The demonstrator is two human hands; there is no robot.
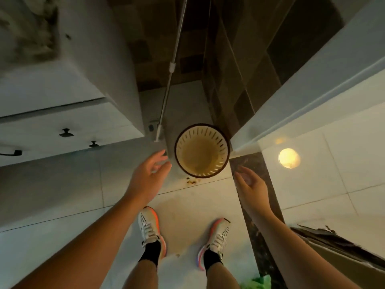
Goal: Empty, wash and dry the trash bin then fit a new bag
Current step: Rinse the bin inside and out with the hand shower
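While it stands: trash bin (202, 150) upright on the floor (62, 184), bagless
Left hand (148, 174): fingers loosely spread, just left of bin, holding nothing
Right hand (251, 184): relaxed, empty, near bin's lower right

A: What colours are seen on the bin (202, 151)?
B: Cream inside, slotted, with a dark rim.
A: And the shoes (150, 228)?
B: White, striped black, edged in orange; black socks (151, 252) are worn. The floor (187, 207) is tiled white.
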